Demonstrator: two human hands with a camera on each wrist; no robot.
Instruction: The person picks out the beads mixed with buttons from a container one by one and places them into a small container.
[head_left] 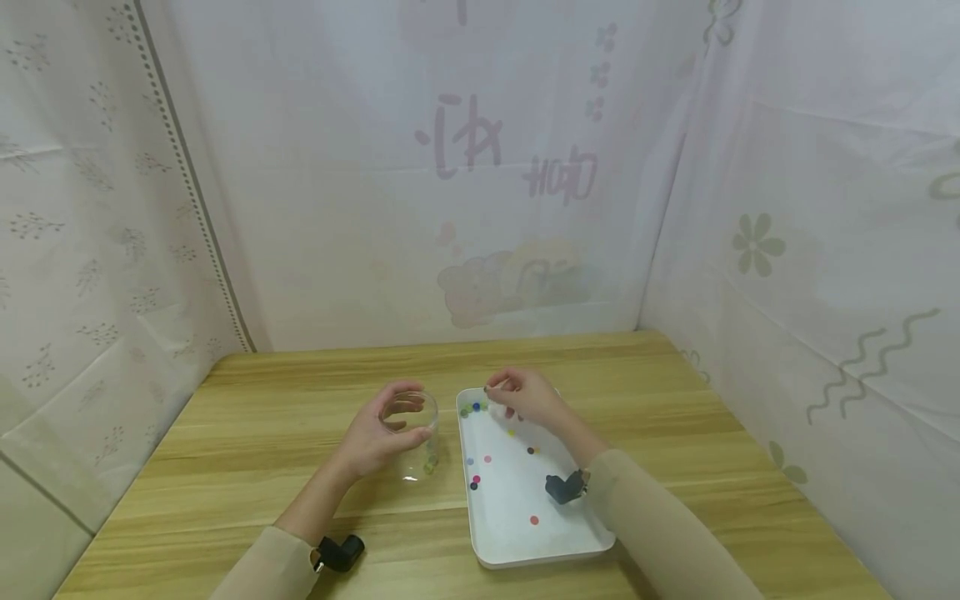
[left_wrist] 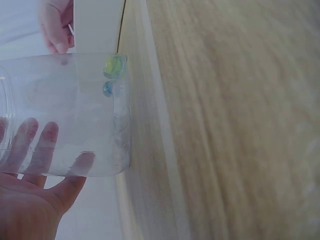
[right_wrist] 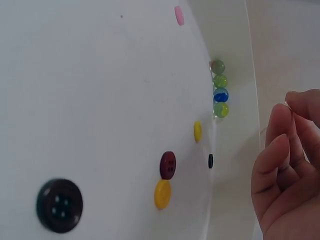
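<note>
My left hand [head_left: 382,433] grips a clear plastic jar [left_wrist: 60,110] round its side, fingers on the far side and thumb nearer. The jar stands upright left of the tray; a yellow-green marble [left_wrist: 114,66] and a smaller-looking blue one [left_wrist: 108,89] show at its bottom. Over the far end of the white tray [head_left: 517,533], my right hand [head_left: 528,396] pinches a marble [right_wrist: 286,105] between thumb and fingertips. Only a glassy sliver of it shows. Below, several marbles [right_wrist: 221,95], green, yellow-green and blue, line up against the tray's wall.
Loose buttons are scattered in the tray: a black one [right_wrist: 60,205], a maroon one [right_wrist: 168,165], yellow ones [right_wrist: 162,194], a pink one [right_wrist: 179,15] and others. The wooden table [head_left: 300,400] runs back to patterned curtains [head_left: 337,208] on several sides.
</note>
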